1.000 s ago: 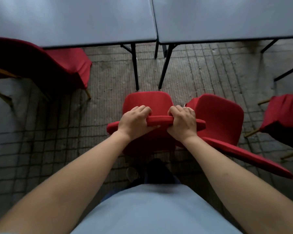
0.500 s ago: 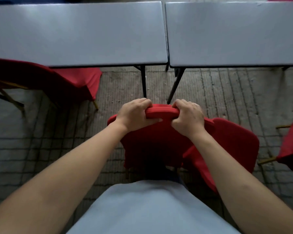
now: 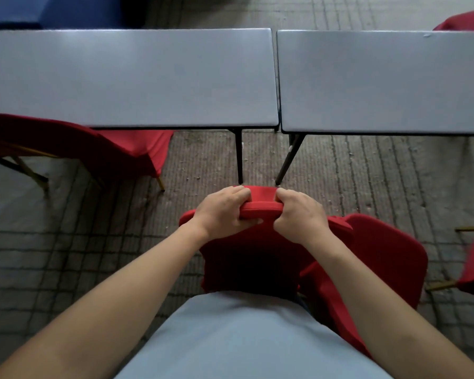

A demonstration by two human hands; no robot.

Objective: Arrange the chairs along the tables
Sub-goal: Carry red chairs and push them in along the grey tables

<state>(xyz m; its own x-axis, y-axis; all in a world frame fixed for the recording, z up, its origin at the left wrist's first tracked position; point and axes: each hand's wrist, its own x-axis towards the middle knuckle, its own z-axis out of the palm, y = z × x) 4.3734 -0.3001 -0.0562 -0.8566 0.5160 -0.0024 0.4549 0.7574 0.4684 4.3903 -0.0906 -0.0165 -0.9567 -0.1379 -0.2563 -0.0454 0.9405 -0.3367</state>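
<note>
Both hands grasp the top rail of a red chair [image 3: 253, 258]: left hand [image 3: 221, 210] and right hand [image 3: 298, 214] have their fingers curled over its front, thumbs behind, likely so it can be steered squarely. The chair stands on the floor [image 3: 93, 242] facing the gap between the left worktop [image 3: 126, 77] and right worktop [image 3: 383, 80], short of their near edges.

Tables: left table [image 3: 132, 77] beside right table [image 3: 383, 80], edges nearly touching.
Held chair [image 3: 260, 212]: before their gap.
Tucked chair [image 3: 137, 149]: under left table.
</note>
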